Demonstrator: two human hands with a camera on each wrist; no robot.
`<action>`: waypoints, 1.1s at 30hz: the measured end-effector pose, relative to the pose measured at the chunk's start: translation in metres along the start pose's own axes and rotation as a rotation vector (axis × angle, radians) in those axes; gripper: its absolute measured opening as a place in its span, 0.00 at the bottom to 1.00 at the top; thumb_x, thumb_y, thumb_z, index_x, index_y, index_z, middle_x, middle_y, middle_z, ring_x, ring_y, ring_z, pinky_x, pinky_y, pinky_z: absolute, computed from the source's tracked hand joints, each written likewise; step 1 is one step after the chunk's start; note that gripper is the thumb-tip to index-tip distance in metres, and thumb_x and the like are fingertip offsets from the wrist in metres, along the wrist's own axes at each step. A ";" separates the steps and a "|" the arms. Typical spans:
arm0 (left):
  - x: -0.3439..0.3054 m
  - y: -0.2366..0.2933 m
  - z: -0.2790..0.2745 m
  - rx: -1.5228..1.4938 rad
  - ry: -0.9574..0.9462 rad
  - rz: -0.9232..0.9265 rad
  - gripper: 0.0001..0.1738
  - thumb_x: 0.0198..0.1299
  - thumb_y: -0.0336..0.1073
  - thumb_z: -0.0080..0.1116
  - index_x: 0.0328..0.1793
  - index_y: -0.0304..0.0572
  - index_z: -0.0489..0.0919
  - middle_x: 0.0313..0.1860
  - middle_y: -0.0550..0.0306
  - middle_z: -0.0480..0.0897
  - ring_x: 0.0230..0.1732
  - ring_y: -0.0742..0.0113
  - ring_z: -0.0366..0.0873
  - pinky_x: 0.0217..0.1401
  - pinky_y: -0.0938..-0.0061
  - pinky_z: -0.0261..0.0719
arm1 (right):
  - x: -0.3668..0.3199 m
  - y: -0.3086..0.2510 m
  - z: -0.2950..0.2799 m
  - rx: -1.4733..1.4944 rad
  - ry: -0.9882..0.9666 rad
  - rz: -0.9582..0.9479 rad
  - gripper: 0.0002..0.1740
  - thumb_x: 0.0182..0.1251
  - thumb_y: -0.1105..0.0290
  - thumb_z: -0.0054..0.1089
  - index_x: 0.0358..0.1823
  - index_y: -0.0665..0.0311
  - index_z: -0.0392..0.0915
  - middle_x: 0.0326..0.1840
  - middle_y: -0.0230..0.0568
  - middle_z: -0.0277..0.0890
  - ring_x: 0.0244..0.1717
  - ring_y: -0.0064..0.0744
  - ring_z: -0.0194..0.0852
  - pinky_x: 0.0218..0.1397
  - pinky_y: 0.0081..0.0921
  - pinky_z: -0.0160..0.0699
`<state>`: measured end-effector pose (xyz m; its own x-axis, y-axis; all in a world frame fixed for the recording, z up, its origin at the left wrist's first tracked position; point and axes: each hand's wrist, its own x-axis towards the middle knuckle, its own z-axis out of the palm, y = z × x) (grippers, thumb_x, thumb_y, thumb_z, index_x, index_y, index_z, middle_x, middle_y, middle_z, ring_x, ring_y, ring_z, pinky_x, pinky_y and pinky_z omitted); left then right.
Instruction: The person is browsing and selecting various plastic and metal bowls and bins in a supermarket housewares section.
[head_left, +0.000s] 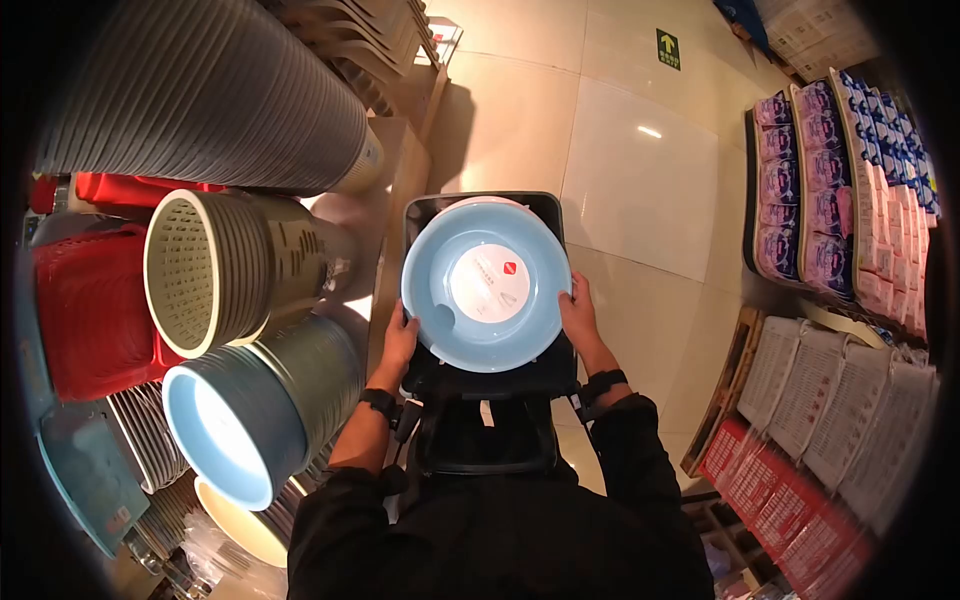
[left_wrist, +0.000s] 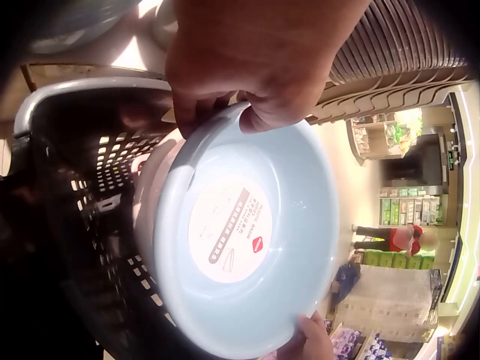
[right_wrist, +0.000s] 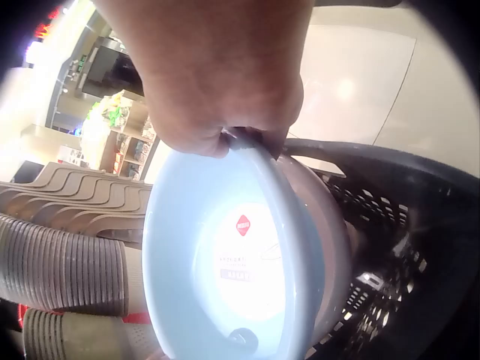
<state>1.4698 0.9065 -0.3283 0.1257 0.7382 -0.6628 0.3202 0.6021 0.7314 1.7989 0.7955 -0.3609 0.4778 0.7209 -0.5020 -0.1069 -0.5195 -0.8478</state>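
Note:
A light blue plastic basin point(head_left: 433, 257) with a round white label point(head_left: 490, 284) is held between both hands. My left hand point(head_left: 399, 340) grips its rim at the left, thumb inside and fingers curled beneath, as the left wrist view shows. On the opposite side my right hand point(head_left: 581, 315) pinches the rim in the same way. Beneath the blue basin a pale pinkish basin point(right_wrist: 330, 217) shows at the edge. Both sit over a black shopping basket point(left_wrist: 82, 135) with perforated walls, which stands in front of my body.
At left, shelves hold stacked grey bins point(head_left: 230, 100), beige perforated baskets point(head_left: 185, 270), blue buckets point(head_left: 215, 430) and red basins point(head_left: 90, 310). Packaged goods point(head_left: 805, 190) and wrapped stacks point(head_left: 850, 400) line the right. Tiled floor point(head_left: 640, 170) runs ahead. A person in red point(left_wrist: 405, 238) stands far off.

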 end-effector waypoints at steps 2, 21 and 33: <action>0.010 -0.012 -0.001 0.013 0.001 -0.043 0.34 0.67 0.28 0.47 0.79 0.41 0.53 0.70 0.49 0.68 0.68 0.61 0.67 0.69 0.71 0.63 | 0.008 0.009 0.006 -0.045 0.018 -0.011 0.28 0.70 0.75 0.46 0.71 0.66 0.55 0.64 0.55 0.69 0.64 0.43 0.70 0.67 0.34 0.66; 0.034 -0.025 0.026 0.008 -0.155 -0.289 0.37 0.67 0.37 0.53 0.78 0.33 0.54 0.61 0.52 0.75 0.58 0.67 0.72 0.60 0.76 0.69 | 0.036 -0.017 0.031 -0.844 0.238 -0.085 0.26 0.63 0.75 0.56 0.64 0.60 0.67 0.54 0.46 0.72 0.57 0.49 0.70 0.59 0.44 0.70; 0.029 -0.025 0.014 -0.001 -0.119 -0.280 0.40 0.66 0.45 0.55 0.79 0.42 0.54 0.73 0.48 0.65 0.71 0.59 0.63 0.71 0.60 0.60 | 0.044 -0.004 0.031 -1.006 0.226 -0.168 0.21 0.64 0.72 0.55 0.60 0.61 0.72 0.60 0.43 0.70 0.63 0.47 0.64 0.60 0.44 0.67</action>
<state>1.4784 0.9092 -0.3681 0.1415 0.5024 -0.8530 0.3574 0.7776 0.5173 1.7932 0.8438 -0.3852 0.5820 0.7708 -0.2591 0.7020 -0.6371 -0.3183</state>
